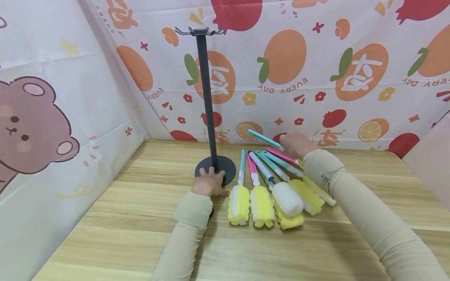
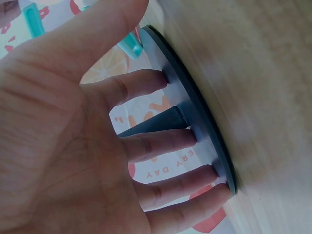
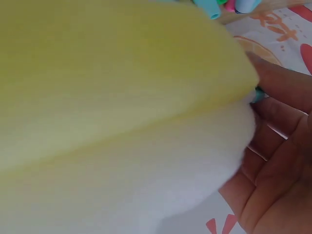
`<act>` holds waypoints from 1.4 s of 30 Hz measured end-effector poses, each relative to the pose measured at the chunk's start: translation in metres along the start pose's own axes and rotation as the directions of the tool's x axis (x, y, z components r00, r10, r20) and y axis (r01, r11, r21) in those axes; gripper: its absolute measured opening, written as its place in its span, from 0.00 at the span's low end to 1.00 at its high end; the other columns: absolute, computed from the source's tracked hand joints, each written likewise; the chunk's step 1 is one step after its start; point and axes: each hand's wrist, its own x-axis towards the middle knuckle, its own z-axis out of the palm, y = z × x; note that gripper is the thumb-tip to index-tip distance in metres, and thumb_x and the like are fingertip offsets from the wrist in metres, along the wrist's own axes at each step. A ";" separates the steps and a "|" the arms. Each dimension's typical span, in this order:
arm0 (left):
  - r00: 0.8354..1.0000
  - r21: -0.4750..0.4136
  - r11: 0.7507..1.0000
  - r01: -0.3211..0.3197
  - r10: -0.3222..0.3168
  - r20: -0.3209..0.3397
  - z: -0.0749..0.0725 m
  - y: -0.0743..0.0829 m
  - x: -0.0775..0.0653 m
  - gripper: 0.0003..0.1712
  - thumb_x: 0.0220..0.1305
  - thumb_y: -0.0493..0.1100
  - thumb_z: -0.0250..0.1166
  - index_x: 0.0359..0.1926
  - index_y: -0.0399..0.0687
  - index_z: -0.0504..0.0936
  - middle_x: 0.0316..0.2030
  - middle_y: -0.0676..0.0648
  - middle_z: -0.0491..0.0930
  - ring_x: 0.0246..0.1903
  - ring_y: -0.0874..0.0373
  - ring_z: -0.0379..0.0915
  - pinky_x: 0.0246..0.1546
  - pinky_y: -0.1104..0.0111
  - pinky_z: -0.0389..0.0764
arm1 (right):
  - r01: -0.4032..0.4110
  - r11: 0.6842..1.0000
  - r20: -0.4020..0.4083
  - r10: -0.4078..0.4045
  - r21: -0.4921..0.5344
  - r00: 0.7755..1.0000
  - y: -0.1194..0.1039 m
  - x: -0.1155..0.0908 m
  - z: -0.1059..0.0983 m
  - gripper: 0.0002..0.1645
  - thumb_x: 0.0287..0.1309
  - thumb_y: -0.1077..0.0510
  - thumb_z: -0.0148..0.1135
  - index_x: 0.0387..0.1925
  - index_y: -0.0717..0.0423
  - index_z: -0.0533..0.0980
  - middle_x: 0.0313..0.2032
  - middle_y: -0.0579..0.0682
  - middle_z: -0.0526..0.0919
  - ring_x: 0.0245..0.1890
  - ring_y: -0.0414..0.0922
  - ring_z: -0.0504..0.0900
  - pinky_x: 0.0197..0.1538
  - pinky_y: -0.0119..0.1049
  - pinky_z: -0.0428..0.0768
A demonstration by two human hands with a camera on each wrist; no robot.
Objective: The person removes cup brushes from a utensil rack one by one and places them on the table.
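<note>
My right hand (image 1: 298, 145) pinches a sponge bottle brush by its teal handle (image 1: 265, 139), raised over the back of the table. Its yellow-and-white sponge head (image 3: 122, 107) fills much of the right wrist view; in the head view the hand and sleeve hide it. With fingers spread, my left hand (image 1: 208, 184) rests its fingertips on the round dark base (image 2: 207, 124) of an upright stand (image 1: 207, 89). Prongs (image 1: 200, 32) fan out at the stand's top. Right of the left hand lies a yellow-and-white sponge brush (image 1: 239, 205) with a teal handle.
Several more sponge brushes lie fanned out and overlapping, among them a pink-handled one (image 1: 261, 205) and a white-headed one (image 1: 287, 198). They rest on a wood-grain table (image 1: 140, 230). A fruit-printed cloth (image 1: 316, 70) hangs behind; a bear-printed one (image 1: 35, 125) stands at left.
</note>
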 end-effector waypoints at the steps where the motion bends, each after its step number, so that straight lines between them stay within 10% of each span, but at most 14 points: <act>1: 1.000 0.000 1.000 0.001 -0.001 0.001 0.000 0.000 0.000 0.43 0.62 0.58 0.73 0.74 0.51 0.70 0.67 0.31 0.64 0.60 0.33 0.59 0.52 0.45 0.77 | 0.008 1.000 -0.003 -0.008 -0.029 1.000 0.001 0.000 0.001 0.07 0.59 0.67 0.71 0.40 0.65 0.84 0.26 0.52 0.82 0.28 0.49 0.79 0.43 0.44 0.83; 11: 1.000 -0.001 1.000 0.000 0.000 -0.003 0.000 0.001 -0.001 0.42 0.62 0.58 0.73 0.73 0.51 0.70 0.67 0.31 0.65 0.59 0.34 0.60 0.51 0.46 0.78 | 0.056 0.959 -0.029 -0.067 -0.277 0.997 0.004 -0.005 0.018 0.03 0.59 0.65 0.72 0.35 0.62 0.85 0.22 0.53 0.84 0.22 0.49 0.81 0.31 0.42 0.84; 42: 1.000 0.011 1.000 -0.009 0.009 -0.007 0.000 0.001 0.000 0.42 0.63 0.58 0.72 0.73 0.51 0.70 0.67 0.30 0.64 0.60 0.32 0.60 0.51 0.44 0.77 | 0.102 0.920 0.028 -0.098 -0.379 0.995 0.008 -0.005 0.045 0.07 0.57 0.63 0.75 0.36 0.60 0.84 0.24 0.53 0.83 0.22 0.48 0.80 0.32 0.38 0.83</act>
